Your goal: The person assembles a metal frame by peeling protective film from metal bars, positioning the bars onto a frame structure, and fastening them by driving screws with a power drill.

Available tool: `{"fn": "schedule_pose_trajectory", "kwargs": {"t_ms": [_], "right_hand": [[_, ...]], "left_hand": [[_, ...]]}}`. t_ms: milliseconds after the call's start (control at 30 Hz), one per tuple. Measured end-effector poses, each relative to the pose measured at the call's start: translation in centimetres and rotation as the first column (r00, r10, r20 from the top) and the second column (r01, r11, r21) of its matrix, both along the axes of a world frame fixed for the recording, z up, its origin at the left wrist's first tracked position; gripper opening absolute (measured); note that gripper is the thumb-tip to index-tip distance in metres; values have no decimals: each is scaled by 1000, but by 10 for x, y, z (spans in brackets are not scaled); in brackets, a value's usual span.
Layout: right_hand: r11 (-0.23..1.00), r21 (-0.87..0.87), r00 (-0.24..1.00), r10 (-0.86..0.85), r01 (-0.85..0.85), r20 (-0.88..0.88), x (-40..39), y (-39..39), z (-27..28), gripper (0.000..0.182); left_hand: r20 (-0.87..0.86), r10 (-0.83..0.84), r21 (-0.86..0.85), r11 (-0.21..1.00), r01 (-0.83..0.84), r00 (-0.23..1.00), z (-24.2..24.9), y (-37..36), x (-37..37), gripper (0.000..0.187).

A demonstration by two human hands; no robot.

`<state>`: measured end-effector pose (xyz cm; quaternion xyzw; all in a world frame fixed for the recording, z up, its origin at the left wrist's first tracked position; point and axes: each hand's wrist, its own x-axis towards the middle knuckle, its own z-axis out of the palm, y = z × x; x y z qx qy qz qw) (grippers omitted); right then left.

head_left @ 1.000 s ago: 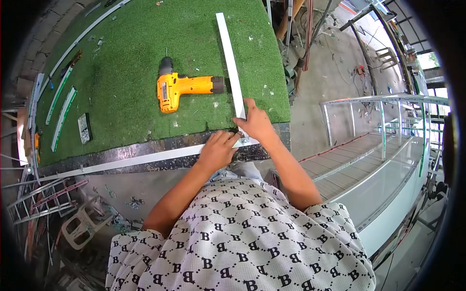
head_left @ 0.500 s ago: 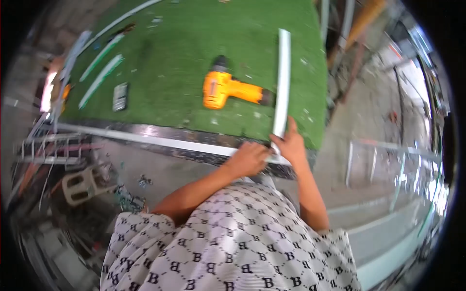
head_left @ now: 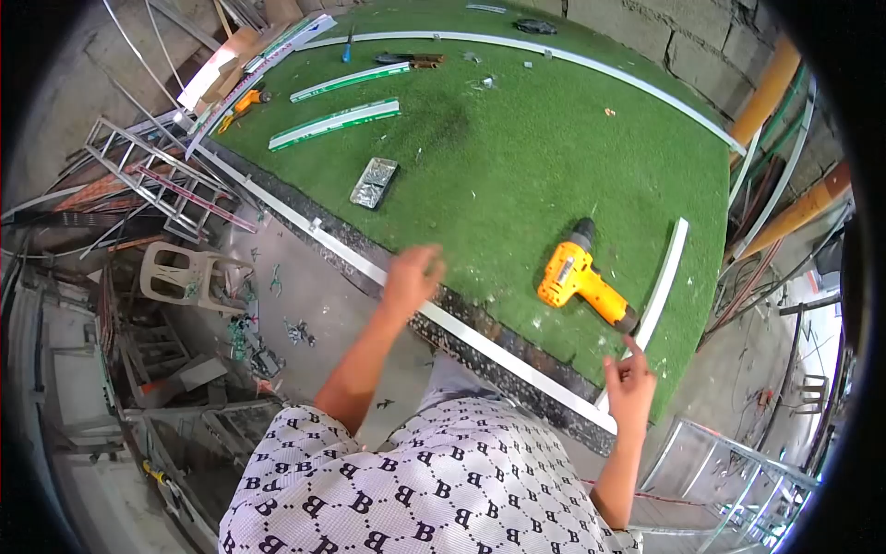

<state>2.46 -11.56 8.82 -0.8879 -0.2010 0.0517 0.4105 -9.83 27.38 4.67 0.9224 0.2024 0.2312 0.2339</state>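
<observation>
Two white aluminium profiles on the green-turf counter (head_left: 517,166): long profile (head_left: 480,343) along the near edge, short profile (head_left: 661,288) across the turf at the near right corner, ends meeting at approx. a right angle near (head_left: 604,406) — joint itself too small to read. Left hand (head_left: 411,275) lifted just above the long profile mid-edge, fingers loosely curled, gripping nothing; motion-blurred, so contact w/ profile can't be told. Right hand (head_left: 633,380) open, index finger up, hovering beside the short profile's near end, holding nothing. Yellow cordless drill (head_left: 583,281) lying on the turf just left of the short profile, untouched. Judged progress: pieces laid out & squared at the corner, fastening not yet begun, drill still to be picked up. Further back: small foil-like packet (head_left: 374,182), two green-striped strips (head_left: 334,123), long curved white strip (head_left: 554,57) along the far edge.
</observation>
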Motion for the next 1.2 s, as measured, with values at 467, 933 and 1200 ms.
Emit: {"fn": "schedule_pose_trajectory", "kwargs": {"t_ms": [467,933,1200], "right_hand": [[963,-258,993,54,-80,-107,-50,185,-1,40],[952,-248,982,-187,180,-3,-31,186,17,39],[983,-82,981,152,-162,-119,-10,232,-48,37]], "left_hand": [[-381,41,234,971,53,924,-17,272,75,21],[-23,5,-183,983,-9,1000,-1,280,60,19],[-67,83,-444,890,-104,994,9,195,-91,14]]}}
